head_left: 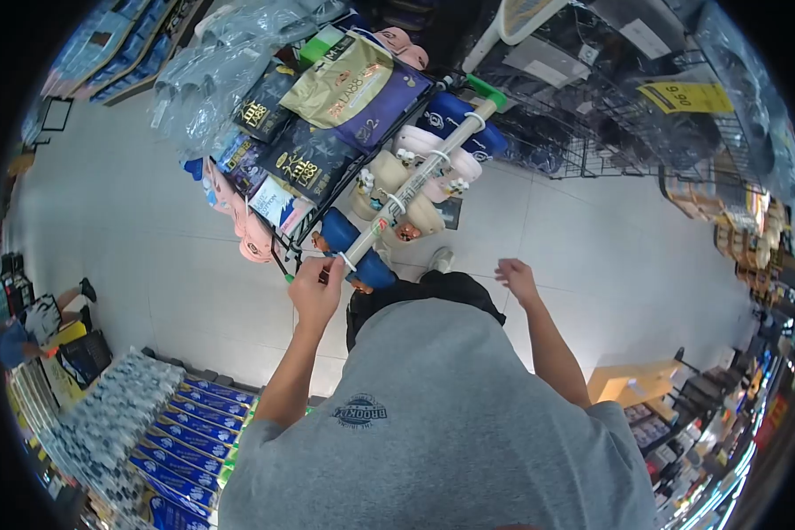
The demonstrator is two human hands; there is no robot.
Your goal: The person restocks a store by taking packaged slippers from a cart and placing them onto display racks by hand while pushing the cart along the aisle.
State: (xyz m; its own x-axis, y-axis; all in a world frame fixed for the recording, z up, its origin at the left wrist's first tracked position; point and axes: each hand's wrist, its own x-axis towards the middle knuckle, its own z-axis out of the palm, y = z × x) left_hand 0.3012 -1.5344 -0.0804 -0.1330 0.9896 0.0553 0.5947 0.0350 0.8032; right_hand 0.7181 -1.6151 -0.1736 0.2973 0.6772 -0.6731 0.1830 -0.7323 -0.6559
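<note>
My left hand [316, 289] is closed at the near left end of the shopping cart handle [420, 181], its fingers beside a white hanging ring [346, 261]. Several such rings loop round the handle. Below them hang slippers: navy blue ones [343, 234] close to my left hand, cream ones [389, 181] with small figures, and pink ones [433, 150]. My right hand [518, 279] is in the air to the right of the handle, fingers loosely bent and apart, touching nothing. Black packs [309, 163] and a gold and purple pack [353, 93] lie on the cart.
Clear plastic-wrapped goods [208, 88] overhang the cart's far left. Wire racks [609, 155] with a yellow price tag [685, 97] stand at the upper right. Stacked blue packs [190, 433] are at the lower left. A person [40, 331] is at the far left.
</note>
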